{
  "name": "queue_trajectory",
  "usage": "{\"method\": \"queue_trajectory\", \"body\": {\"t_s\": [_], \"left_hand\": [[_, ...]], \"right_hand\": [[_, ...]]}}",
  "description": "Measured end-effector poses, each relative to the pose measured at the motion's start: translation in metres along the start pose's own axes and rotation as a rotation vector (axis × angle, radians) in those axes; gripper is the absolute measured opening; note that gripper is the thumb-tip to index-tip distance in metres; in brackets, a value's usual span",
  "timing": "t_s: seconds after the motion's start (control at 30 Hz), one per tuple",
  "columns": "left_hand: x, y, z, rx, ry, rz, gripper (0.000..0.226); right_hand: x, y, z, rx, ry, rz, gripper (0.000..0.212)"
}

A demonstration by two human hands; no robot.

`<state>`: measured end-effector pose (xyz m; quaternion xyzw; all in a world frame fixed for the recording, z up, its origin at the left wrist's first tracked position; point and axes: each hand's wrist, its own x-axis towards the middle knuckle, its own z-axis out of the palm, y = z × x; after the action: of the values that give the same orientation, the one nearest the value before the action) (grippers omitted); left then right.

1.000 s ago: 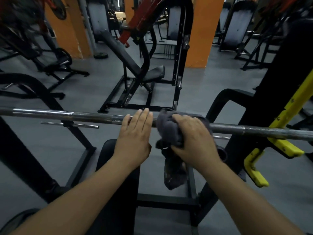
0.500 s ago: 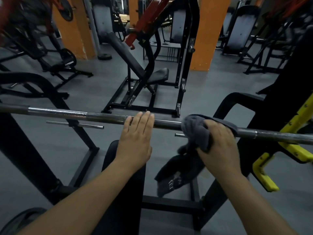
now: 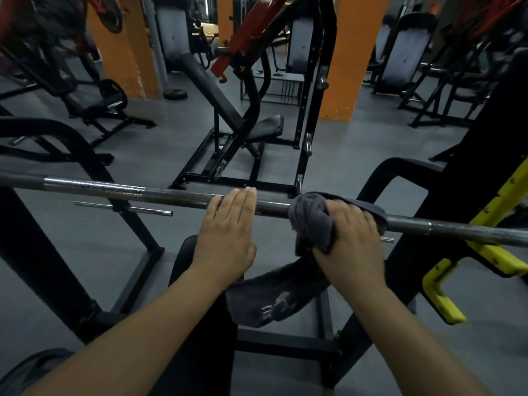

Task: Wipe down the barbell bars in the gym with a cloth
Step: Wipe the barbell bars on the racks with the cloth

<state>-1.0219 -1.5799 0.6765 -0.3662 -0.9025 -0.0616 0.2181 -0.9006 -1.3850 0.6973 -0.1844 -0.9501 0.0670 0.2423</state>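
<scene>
A steel barbell bar (image 3: 114, 190) runs across the view from left to right, lying on a black rack. My left hand (image 3: 228, 232) rests flat on the bar near its middle, fingers straight and together. Just to its right, my right hand (image 3: 351, 241) grips a grey cloth (image 3: 311, 218) that is wrapped over the bar. The cloth's loose end hangs down and to the left below the bar, over the bench.
A black bench pad (image 3: 200, 310) lies under my arms. Yellow rack hooks (image 3: 440, 287) stand at the right and a black rack upright (image 3: 37, 252) at the left. Beyond the bar are a weight machine (image 3: 257, 124), orange pillars (image 3: 351, 58) and grey floor.
My right hand slid the cloth to the right along the bar, away from my left hand, and the hanging end swung out to the left. My left hand stayed in place.
</scene>
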Motion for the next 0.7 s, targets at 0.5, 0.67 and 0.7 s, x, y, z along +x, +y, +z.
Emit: {"method": "queue_trajectory", "body": {"t_s": [0.5,0.67,0.7], "left_hand": [[-0.001,0.000,-0.003,0.058,-0.023,0.011,0.093],[-0.006,-0.015,-0.013,0.131,-0.061,-0.046,0.093],[-0.010,-0.021,-0.015,0.143,-0.065,-0.074,0.095]], "right_hand": [[0.017,-0.030,0.014,-0.055,-0.099,-0.187,0.080],[0.026,0.001,0.005,0.002,-0.133,-0.367,0.082],[0.019,0.011,0.004,0.002,-0.117,-0.310,0.083]]}}
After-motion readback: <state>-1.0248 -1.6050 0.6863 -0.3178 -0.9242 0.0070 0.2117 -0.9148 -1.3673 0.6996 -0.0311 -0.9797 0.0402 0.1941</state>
